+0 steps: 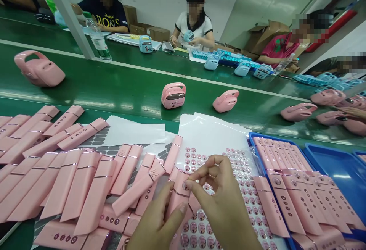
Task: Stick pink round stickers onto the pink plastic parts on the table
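Observation:
My left hand (156,223) grips a pink plastic strip (179,192) and holds it upright at the bottom centre. My right hand (220,200) is closed in a pinch. Its thumb and forefinger press a small round pink sticker (187,184) onto the top of that strip. Under both hands lies a clear sheet of round pink stickers (243,170). Several bare pink strips (71,181) are heaped to the left. To the right, a blue tray (253,137) holds pink strips with buttons on them (300,196).
A green conveyor belt (128,86) runs across the middle and carries several pink handled devices (173,95). Beyond it, three people sit with blue devices (211,62), a water bottle (98,40) and cardboard boxes. A second blue tray (340,170) sits at the far right.

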The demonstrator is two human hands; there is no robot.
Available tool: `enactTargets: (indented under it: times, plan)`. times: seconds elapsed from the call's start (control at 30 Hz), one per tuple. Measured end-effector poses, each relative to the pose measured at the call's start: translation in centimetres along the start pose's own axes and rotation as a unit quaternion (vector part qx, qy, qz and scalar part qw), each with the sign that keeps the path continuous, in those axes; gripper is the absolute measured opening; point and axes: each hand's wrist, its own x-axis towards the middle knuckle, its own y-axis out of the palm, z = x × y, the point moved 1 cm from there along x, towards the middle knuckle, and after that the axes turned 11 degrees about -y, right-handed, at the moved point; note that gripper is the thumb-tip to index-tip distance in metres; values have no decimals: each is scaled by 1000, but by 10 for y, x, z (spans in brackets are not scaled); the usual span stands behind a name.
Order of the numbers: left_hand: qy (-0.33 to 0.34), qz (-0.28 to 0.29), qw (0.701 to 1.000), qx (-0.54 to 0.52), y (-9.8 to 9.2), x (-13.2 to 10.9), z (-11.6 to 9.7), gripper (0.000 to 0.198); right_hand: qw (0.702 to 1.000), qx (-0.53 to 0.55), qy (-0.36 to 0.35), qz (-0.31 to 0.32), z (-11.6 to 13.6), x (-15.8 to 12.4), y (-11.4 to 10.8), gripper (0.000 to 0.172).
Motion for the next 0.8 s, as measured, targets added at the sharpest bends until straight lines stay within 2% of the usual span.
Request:
enactTargets:
  times: [0.07, 0.17, 0.23, 0.3, 0.37, 0.43, 0.5, 0.53, 0.6, 0.67, 0.73, 0.8]
  plan:
    - [4, -1, 1000, -3, 0, 1, -3, 42, 999, -22, 29, -12, -6, -1, -1, 30]
    - [22, 29, 999, 36, 6, 3, -9, 40, 996, -1, 73, 48, -16, -10, -2, 37]
    - [61, 69, 990, 107, 16, 3, -12, 37, 996, -29, 62, 65, -19, -20, -5, 40]
    - [97, 112, 976, 159, 28, 1, -11, 34, 992, -108, 47, 36, -22, -30, -12, 39]
    - [143, 128, 960, 202, 37, 0, -7, 39, 982, -178, 69, -11, -26, -34, -25, 34]
    - [222, 97, 931, 274, 42, 3, 2, 47, 966, -227, 117, -32, -36, -34, -44, 28]
    - [290, 18, 881, 373, 40, 9, 14, 51, 951, -280, 129, -26, -51, -31, -66, 21]
    - [302, -22, 856, 419, 37, 14, 20, 51, 945, -305, 118, -19, -60, -30, -76, 18]
    - [287, -55, 824, 486, 32, 24, 31, 51, 936, -341, 86, -19, -76, -29, -91, 13]
    - [268, -46, 810, 519, 28, 31, 39, 49, 931, -360, 55, -30, -88, -29, -96, 13]
    - [258, -39, 812, 522, 27, 34, 42, 50, 926, -373, 21, -47, -91, -24, -95, 16]
    - [240, -50, 835, 492, 26, 33, 41, 47, 922, -381, -20, -62, -90, -12, -91, 20]
